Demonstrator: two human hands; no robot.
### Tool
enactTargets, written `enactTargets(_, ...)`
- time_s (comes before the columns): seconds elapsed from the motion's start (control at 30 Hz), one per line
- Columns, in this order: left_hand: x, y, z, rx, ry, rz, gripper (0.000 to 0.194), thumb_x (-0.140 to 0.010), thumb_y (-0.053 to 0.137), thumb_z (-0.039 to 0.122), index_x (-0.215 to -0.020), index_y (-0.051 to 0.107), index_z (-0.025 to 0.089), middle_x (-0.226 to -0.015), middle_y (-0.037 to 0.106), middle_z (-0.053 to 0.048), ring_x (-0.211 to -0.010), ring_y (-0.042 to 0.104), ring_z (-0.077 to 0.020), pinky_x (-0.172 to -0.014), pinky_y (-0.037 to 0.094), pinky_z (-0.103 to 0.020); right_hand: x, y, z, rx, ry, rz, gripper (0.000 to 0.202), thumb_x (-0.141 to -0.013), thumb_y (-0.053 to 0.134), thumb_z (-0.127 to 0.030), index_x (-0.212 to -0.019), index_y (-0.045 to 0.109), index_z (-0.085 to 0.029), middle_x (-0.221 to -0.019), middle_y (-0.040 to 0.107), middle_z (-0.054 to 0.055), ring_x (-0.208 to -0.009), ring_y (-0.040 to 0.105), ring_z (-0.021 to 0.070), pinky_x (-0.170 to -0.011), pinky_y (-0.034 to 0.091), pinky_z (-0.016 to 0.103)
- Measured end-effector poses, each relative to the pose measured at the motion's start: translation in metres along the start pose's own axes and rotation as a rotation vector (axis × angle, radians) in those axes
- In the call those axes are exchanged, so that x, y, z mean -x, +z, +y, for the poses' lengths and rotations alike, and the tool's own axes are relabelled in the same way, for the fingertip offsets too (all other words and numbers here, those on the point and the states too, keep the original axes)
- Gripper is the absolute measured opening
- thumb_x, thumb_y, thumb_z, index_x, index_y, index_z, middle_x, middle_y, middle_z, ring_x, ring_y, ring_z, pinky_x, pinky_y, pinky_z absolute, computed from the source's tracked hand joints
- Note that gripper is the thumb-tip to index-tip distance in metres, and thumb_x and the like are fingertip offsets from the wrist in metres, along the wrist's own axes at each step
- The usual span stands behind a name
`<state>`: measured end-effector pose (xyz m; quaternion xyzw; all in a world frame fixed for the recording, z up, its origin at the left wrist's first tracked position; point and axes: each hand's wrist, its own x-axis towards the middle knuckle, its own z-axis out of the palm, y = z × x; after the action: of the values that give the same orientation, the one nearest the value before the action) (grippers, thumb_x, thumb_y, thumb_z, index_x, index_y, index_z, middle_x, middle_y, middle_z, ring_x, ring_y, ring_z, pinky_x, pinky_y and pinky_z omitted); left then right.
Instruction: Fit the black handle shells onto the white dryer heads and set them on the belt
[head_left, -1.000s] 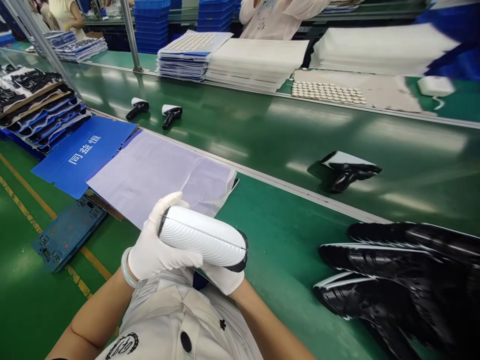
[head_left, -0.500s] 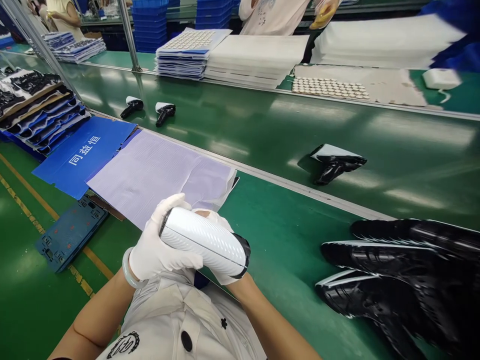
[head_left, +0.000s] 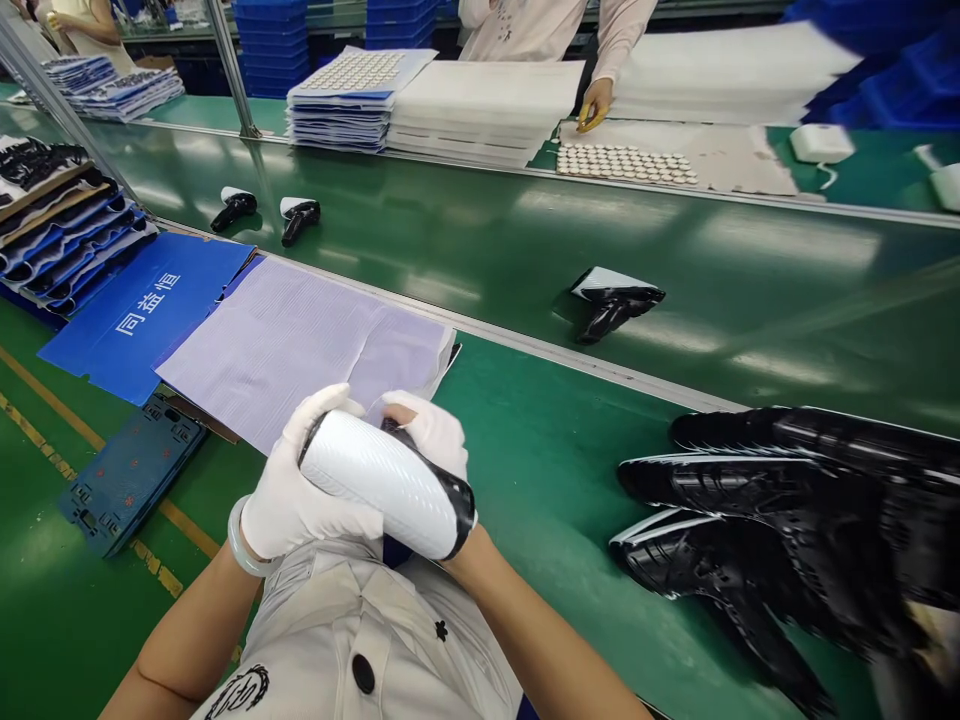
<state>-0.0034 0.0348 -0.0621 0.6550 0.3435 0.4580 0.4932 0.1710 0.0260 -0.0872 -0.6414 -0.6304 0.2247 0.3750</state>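
Note:
A white and black hair dryer (head_left: 382, 480) is held in front of my waist, its ribbed white shell facing up. My left hand (head_left: 307, 490), in a white glove, wraps round the shell's left end. On the far side, my gloved right hand (head_left: 433, 432) is closed about the black handle, which is mostly hidden. Some fingertips of the right hand are bare. Beyond my hands lies a pale lilac foam sheet (head_left: 307, 340) on a stack. To the right, several black hair dryers (head_left: 750, 500) with white edges lie side by side on the green bench.
Across the green conveyor belt (head_left: 450, 240) lie 3 hair dryers, one (head_left: 616, 300) nearer me. A blue board (head_left: 150, 310) and stacked layers (head_left: 67, 240) stand left. Opposite, a person's hand (head_left: 596, 105) touches a cardboard sheet with rows of round pieces (head_left: 626, 163).
My right hand has come up from beneath the hair dryer to its far side, and the shell has tilted. The co-worker's hand has come down to the cardboard. The view has shifted slightly.

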Motion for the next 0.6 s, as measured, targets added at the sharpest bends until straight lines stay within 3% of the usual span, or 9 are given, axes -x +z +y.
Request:
enactTargets(0.13, 0.001, -0.002, 0.002, 0.005, -0.020, -0.032, 0.103, -0.045, 0.093, 0.061, -0.135, 0.059, 0.025, -0.119, 0.066, -0.011, -0.106, 0.063, -0.0308, -0.097, 0.050, -0.044, -0.004, -0.007, 0.002, 0.055, -0.024, 0.198, 0.017, -0.085, 0.047, -0.020, -0.072, 0.058, -0.024, -0.088, 0.063, 0.007, -0.098, 0.061, 0.0250, -0.091, 0.048, 0.039)
enactTargets(0.37, -0.001, -0.001, 0.005, 0.038, -0.034, -0.062, 0.106, -0.040, 0.097, 0.053, -0.135, 0.059, 0.026, -0.120, 0.065, -0.011, -0.108, 0.062, -0.0318, -0.097, 0.051, -0.046, -0.008, -0.014, 0.003, 0.072, -0.049, 0.394, 0.019, -0.091, 0.049, -0.036, -0.088, 0.062, -0.023, -0.095, 0.061, 0.011, -0.101, 0.059, 0.0278, -0.090, 0.050, 0.044)
enactTargets(0.53, -0.002, -0.004, 0.003, 0.037, -0.020, -0.100, 0.107, -0.038, 0.098, 0.053, -0.135, 0.059, 0.027, -0.120, 0.065, -0.011, -0.109, 0.062, -0.0325, -0.099, 0.049, -0.047, -0.006, -0.019, 0.005, 0.188, -0.231, 0.604, 0.022, -0.088, 0.056, -0.041, -0.097, 0.065, -0.023, -0.115, 0.056, 0.015, -0.116, 0.053, 0.0341, -0.100, 0.043, 0.057)
enactTargets(0.6, -0.003, -0.005, 0.002, 0.032, -0.003, -0.110, 0.108, -0.038, 0.098, 0.052, -0.136, 0.059, 0.027, -0.119, 0.065, -0.011, -0.109, 0.062, -0.0325, -0.099, 0.050, -0.047, -0.005, -0.023, 0.003, 0.196, -0.328, 0.691, 0.022, -0.087, 0.057, -0.042, -0.095, 0.066, -0.024, -0.110, 0.056, 0.014, -0.111, 0.054, 0.0343, -0.097, 0.043, 0.060)
